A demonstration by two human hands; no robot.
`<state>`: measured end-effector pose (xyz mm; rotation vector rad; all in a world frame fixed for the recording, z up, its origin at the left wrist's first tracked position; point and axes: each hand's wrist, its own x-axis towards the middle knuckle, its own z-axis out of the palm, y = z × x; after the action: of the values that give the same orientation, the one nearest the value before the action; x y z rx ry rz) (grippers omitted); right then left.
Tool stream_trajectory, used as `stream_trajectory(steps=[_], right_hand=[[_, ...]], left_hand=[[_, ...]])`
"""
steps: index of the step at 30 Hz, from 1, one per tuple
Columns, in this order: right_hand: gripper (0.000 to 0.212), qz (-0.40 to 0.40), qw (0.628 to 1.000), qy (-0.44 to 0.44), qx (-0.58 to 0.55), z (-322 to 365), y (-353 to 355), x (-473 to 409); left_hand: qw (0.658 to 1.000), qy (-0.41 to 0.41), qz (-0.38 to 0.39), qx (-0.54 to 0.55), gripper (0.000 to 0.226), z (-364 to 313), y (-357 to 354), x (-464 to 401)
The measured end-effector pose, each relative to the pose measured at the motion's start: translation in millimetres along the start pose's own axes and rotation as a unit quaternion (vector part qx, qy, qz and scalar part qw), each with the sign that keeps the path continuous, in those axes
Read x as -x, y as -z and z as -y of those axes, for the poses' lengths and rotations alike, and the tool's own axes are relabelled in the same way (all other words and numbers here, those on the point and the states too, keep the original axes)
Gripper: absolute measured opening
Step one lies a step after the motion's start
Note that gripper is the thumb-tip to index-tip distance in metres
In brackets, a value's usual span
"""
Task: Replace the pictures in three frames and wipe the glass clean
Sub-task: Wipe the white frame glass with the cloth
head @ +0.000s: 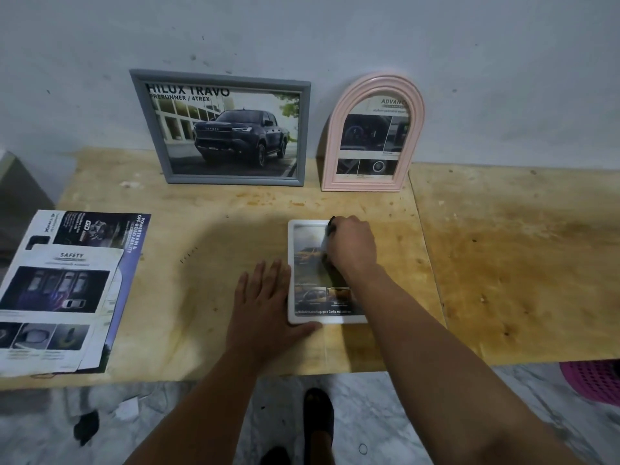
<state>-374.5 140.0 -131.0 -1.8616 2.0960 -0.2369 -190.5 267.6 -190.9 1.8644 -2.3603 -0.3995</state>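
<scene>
Worktop [214, 236] carries the white frame [291, 273] lying flat. I see my left hand [265, 307] spread flat, fingers straight, against the frame's left edge; my right hand [352, 246] curls round a dark cloth [331, 226] on its glass, near the top.

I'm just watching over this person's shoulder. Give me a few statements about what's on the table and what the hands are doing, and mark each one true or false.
1. The white frame lies flat on the wooden table. True.
2. The right hand rests empty beside it. False: it grips something dark on the glass, probably a cloth.
3. The left hand lies flat against the white frame's left edge. True.
4. The grey frame lies face down. False: it leans upright against the wall.
5. The pink arched frame stands left of the grey one. False: it stands to its right.
</scene>
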Motion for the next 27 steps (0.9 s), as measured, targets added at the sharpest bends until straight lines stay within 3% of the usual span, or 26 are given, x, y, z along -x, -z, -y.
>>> stream_trajectory(steps=[6,15,25,27], right_hand=[[0.033,0.020,0.994,0.104,0.014,43.8,-26.1,17.1],[0.030,0.081,0.985,0.151,-0.015,23.6,-23.3,70.1],[0.031,0.239,0.959,0.102,-0.117,5.4,12.1,100.7],[0.034,0.254,0.946,0.061,-0.192,-4.9,30.0,88.1]], left_hand=[[1.000,-0.001,-0.002,-0.001,0.121,2.1,-2.2,-0.7],[0.999,-0.010,-0.034,0.012,0.119,2.3,-6.7,-0.5],[1.000,-0.002,-0.015,-0.017,0.117,0.9,-4.6,0.5],[1.000,-0.005,-0.016,-0.019,0.119,1.6,-3.9,0.4]])
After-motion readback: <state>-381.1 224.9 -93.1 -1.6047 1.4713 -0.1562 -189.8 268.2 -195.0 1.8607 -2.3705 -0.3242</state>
